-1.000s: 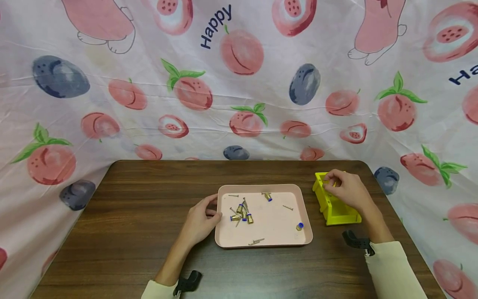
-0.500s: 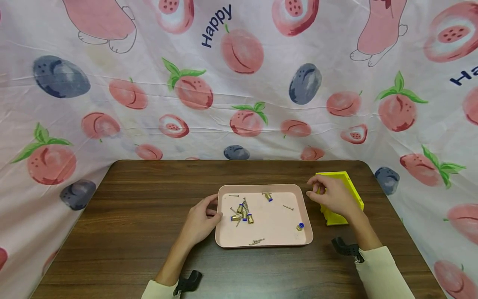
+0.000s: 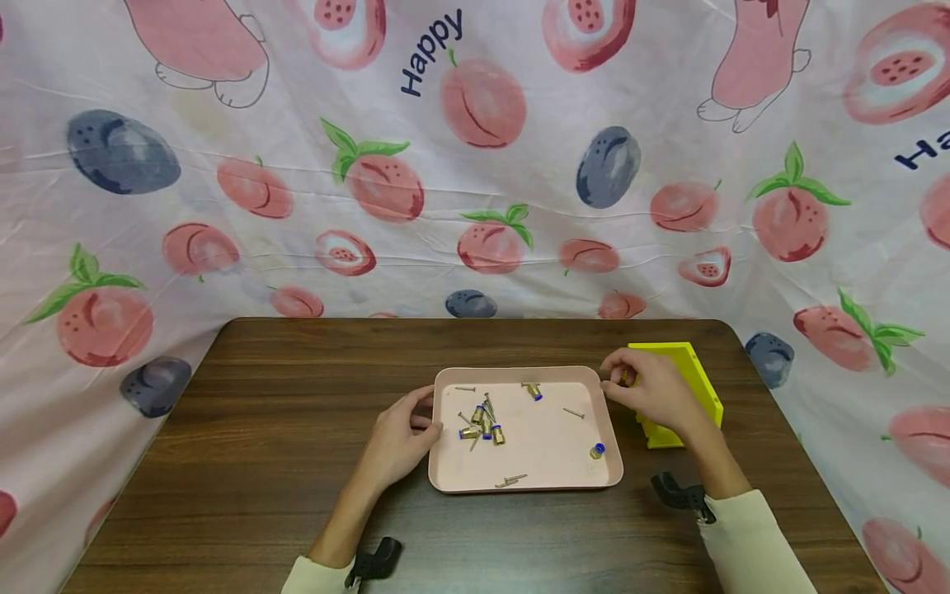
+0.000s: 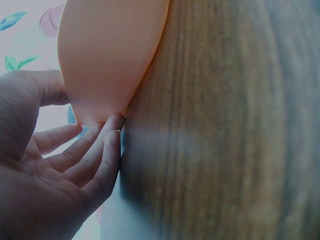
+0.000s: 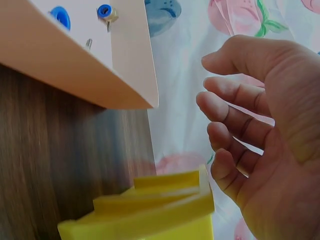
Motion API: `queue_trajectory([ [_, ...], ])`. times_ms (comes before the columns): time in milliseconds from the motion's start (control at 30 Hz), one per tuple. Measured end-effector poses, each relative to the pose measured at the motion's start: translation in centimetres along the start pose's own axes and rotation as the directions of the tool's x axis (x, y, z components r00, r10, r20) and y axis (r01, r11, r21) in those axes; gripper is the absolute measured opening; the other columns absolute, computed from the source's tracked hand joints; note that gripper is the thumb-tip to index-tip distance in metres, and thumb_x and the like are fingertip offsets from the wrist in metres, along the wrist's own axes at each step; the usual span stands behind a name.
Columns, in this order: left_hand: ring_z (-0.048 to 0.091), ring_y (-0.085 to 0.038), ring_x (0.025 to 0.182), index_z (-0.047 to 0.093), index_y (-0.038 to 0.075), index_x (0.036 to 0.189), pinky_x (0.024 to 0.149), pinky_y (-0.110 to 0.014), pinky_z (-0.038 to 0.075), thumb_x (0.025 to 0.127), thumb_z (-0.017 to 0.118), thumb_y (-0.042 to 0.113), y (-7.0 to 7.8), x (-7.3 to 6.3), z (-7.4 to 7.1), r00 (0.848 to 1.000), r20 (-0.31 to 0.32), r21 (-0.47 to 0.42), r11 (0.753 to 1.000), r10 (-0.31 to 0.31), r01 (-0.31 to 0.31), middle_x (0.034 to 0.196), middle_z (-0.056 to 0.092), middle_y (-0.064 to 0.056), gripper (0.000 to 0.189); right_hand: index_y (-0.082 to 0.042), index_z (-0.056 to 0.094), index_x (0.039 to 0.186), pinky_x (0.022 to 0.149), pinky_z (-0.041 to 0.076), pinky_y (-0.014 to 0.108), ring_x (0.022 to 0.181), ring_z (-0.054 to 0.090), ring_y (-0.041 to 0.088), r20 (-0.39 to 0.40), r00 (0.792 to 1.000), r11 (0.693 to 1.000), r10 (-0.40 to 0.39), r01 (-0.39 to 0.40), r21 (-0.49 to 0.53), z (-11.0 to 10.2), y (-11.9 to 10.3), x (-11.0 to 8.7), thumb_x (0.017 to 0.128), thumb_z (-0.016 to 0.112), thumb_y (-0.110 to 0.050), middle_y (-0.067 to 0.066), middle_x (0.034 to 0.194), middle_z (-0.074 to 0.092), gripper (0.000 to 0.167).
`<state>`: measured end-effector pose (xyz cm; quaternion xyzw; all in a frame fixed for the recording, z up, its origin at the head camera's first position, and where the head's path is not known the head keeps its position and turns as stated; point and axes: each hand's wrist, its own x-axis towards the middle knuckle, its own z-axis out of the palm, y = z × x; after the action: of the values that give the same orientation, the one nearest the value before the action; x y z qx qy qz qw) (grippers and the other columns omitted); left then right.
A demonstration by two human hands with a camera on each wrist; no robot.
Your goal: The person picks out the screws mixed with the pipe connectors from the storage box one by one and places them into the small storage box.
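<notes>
Here, has patterned cloth (image 3: 549,181) beyond and brown table (image 3: 223,495) under pink tray (image 3: 549,445), with yellow bin (image 3: 705,388) near tray's right side. Grips tray's left end with left hand (image 3: 398,439), thumb at rim, fingers bent against outer wall. Holds right hand (image 3: 651,388) just beside tray's far right corner, fingers loosely curved, narrowly parted from thumb. Has, inside tray, blue-collared brass fittings (image 3: 498,436), mostly toward left; small screws (image 3: 574,412), scattered.

Brown wood-grain table (image 3: 297,388) before a pale cloth (image 3: 445,177) with pink fruit (image 3: 482,103) and navy lettering (image 3: 426,56)
</notes>
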<state>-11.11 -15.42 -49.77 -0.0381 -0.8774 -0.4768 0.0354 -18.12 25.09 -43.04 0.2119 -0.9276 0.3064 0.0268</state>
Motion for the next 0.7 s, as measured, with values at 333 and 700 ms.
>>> queue_trajectory([
  [333,0.077,-0.02,0.097,0.065,-0.001,0.148,0.08,-0.035,0.063,0.093,0.077,0.004,-0.2,0.0,0.0,1.0,-0.003,-0.002,1.0,0.001,-0.001,0.131,0.073,-0.016,0.057,-0.002,0.075,0.107,0.067,0.049,0.027,0.075,0.055,0.016,0.043,0.998,0.998,-0.041,0.039,0.046,1.6,-0.7,0.5,0.091,0.083,-0.006,-0.004,0.084,0.061,0.019],
  [700,0.077,-0.021,0.098,0.064,0.0,0.149,0.08,-0.035,0.062,0.093,0.077,0.006,0.0,0.0,0.0,1.0,-0.003,0.008,1.0,-0.007,0.007,0.131,0.073,-0.015,0.058,-0.005,0.077,0.104,0.069,0.049,0.029,0.074,0.055,0.013,0.094,0.995,0.998,-0.043,0.039,0.048,3.1,-0.8,0.7,0.088,0.086,-0.01,-0.005,0.083,0.064,0.019],
])
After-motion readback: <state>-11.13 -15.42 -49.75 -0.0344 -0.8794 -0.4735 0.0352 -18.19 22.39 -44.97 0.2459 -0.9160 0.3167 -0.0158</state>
